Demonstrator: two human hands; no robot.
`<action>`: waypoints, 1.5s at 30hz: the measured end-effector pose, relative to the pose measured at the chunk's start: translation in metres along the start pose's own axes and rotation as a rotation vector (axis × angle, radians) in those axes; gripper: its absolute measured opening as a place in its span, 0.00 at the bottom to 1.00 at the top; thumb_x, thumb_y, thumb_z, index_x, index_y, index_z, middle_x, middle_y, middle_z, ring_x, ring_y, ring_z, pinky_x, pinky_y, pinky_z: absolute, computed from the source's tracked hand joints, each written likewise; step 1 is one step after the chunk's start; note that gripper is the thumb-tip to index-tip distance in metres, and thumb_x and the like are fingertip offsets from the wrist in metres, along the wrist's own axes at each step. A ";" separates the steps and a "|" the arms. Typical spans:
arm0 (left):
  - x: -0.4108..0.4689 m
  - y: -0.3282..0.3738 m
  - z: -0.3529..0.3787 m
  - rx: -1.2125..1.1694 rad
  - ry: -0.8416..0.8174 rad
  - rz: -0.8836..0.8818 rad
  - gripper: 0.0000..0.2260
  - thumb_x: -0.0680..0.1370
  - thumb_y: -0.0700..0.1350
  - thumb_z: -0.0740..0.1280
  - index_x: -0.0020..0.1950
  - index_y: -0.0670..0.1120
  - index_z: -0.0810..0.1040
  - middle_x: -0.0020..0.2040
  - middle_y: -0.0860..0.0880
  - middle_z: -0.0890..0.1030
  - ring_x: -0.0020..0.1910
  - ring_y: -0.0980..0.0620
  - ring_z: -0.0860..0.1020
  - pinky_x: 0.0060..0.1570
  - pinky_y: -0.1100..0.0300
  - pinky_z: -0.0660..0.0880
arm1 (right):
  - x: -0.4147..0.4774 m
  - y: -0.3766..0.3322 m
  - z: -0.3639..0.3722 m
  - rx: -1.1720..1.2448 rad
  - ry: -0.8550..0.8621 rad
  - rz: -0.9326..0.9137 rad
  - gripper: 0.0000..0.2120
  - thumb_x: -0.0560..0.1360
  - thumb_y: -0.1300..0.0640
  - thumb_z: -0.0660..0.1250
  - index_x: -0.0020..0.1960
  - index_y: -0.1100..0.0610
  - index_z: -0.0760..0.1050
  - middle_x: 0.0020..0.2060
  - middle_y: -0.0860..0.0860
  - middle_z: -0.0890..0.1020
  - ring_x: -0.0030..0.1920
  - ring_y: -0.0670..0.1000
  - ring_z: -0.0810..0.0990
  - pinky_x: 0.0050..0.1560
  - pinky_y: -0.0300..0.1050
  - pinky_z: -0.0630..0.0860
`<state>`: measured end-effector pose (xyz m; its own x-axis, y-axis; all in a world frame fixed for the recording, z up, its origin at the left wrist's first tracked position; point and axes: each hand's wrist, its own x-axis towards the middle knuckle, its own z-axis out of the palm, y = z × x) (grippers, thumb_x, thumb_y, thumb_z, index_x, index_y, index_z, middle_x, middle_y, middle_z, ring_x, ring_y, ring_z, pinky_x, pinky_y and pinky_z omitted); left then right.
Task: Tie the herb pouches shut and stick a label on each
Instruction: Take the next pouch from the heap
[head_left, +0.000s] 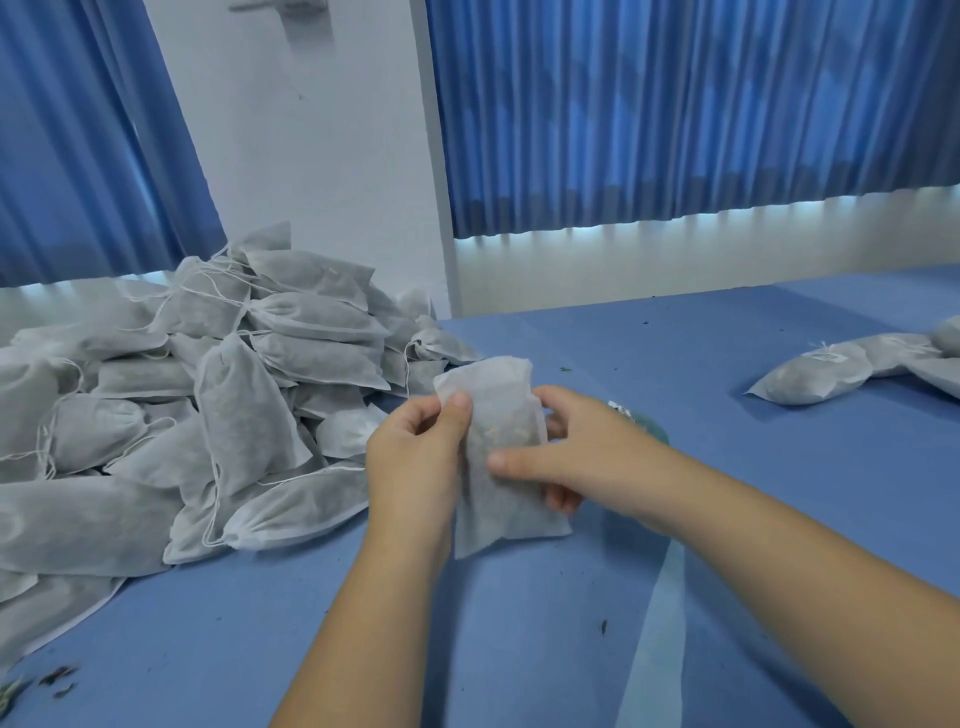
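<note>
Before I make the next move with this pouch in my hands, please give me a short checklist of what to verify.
1. The left hand and right hand hold the pouch: ok.
2. Its mouth tied: not ok, top flat, ungathered.
3. Its drawstring in the grip: cannot tell.
4. Label on it: not ok, none shows.
5. Bare table beside the labelled pouches: ok.

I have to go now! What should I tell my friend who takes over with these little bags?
Left hand pinches the held pouch at its top edge. The right hand grips its other side.
Held pouch: top not cinched, no label showing.
Done: finished pouches at far right, one showing a label.
Left: this pouch, then the big pile on the left, no labels showing.
</note>
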<state>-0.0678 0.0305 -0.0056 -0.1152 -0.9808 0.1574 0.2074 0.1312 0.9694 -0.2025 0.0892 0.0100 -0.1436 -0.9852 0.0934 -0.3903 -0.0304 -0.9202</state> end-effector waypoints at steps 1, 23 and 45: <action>0.003 -0.001 -0.002 -0.015 0.011 -0.022 0.07 0.79 0.44 0.68 0.47 0.40 0.81 0.45 0.38 0.83 0.42 0.46 0.78 0.46 0.49 0.76 | 0.005 -0.001 0.003 -0.037 -0.020 0.015 0.19 0.66 0.51 0.78 0.54 0.50 0.75 0.37 0.49 0.83 0.27 0.48 0.77 0.28 0.41 0.74; 0.036 0.025 -0.047 -0.530 0.452 -0.122 0.09 0.76 0.40 0.58 0.41 0.47 0.77 0.24 0.55 0.70 0.19 0.57 0.64 0.19 0.67 0.58 | 0.148 0.004 0.033 -0.421 0.302 0.298 0.16 0.73 0.61 0.67 0.60 0.61 0.71 0.59 0.60 0.77 0.55 0.59 0.80 0.47 0.47 0.75; 0.041 0.010 -0.052 -0.422 0.509 -0.180 0.08 0.77 0.40 0.59 0.43 0.46 0.77 0.34 0.51 0.73 0.18 0.58 0.66 0.20 0.68 0.61 | 0.160 -0.032 0.104 -0.694 0.094 -0.208 0.06 0.73 0.61 0.64 0.43 0.50 0.73 0.45 0.47 0.78 0.49 0.53 0.77 0.44 0.45 0.73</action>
<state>-0.0199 -0.0156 0.0010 0.2661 -0.9412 -0.2079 0.6009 -0.0067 0.7993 -0.1178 -0.0845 0.0148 -0.0687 -0.9512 0.3007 -0.9003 -0.0707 -0.4295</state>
